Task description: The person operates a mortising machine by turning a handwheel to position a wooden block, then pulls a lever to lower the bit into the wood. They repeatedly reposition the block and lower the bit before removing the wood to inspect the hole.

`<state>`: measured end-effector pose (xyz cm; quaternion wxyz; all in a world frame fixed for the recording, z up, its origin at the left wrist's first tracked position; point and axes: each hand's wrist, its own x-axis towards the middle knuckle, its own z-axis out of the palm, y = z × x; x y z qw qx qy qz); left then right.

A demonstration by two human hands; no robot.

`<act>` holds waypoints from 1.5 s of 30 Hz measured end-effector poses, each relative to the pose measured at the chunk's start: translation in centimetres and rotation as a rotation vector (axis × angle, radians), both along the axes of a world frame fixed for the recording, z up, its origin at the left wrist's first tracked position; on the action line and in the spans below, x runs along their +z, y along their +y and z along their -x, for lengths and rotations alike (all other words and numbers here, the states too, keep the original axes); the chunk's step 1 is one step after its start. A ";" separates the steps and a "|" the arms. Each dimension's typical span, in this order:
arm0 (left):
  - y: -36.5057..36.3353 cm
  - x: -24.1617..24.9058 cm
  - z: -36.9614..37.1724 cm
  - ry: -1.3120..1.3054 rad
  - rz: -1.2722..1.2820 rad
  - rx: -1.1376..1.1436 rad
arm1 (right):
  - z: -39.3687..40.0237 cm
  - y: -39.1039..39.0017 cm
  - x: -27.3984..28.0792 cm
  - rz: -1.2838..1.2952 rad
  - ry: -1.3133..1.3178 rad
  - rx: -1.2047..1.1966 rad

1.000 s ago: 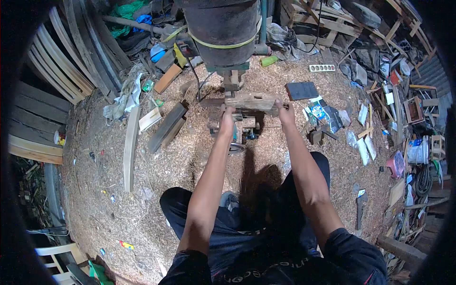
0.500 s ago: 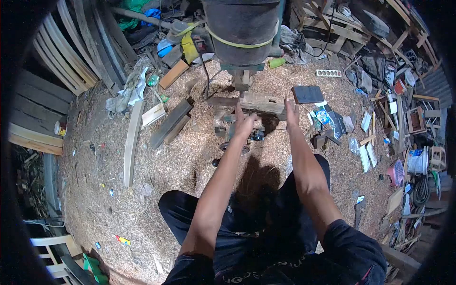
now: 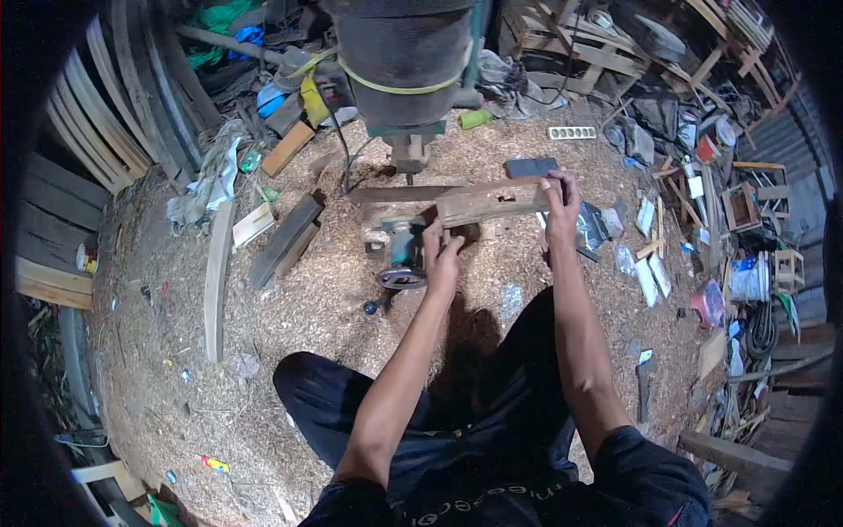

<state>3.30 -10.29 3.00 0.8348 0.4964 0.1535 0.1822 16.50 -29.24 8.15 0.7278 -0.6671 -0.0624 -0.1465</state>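
Note:
A short wooden block [image 3: 483, 204] with a small rectangular hole is held between my two hands. My left hand [image 3: 441, 255] has its fingers at the block's lower left end, and my right hand [image 3: 562, 204] grips the right end. Behind and left of the block lies a long dark flat piece [image 3: 386, 194]. The drill bit and chuck of a large dark machine [image 3: 408, 156] stand above this piece. The machine's base with a handwheel [image 3: 402, 277] sits just left of my left hand.
Wood offcuts [image 3: 285, 241] lie on the shaving-covered floor to the left, near a long curved board [image 3: 216, 290]. A dark box [image 3: 531, 167] and a power strip [image 3: 572, 133] are beyond my right hand. A pink basket [image 3: 708, 305] is at the far right.
The block has come off its spot under the drill, moved toward me and tilted, now gripped at both ends. My right hand's fingers have closed on it. The camera view has shifted.

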 end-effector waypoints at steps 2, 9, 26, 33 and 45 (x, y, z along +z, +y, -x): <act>-0.1 2.3 2.4 -0.051 0.105 0.013 | 3.1 0.5 3.7 -0.024 -0.072 0.040; 1.3 11.6 9.7 -0.104 -0.008 0.120 | 8.4 2.2 10.0 -0.203 -0.207 0.126; 3.7 19.6 21.2 -0.365 -0.342 0.423 | 21.8 6.8 16.1 -0.629 -0.033 0.281; 2.7 20.4 22.4 -0.416 -0.251 0.447 | 25.9 5.9 19.3 -0.495 -0.270 0.253; 0.4 23.6 23.2 -0.482 -0.286 0.483 | 26.0 4.2 19.7 -0.668 -0.165 0.291</act>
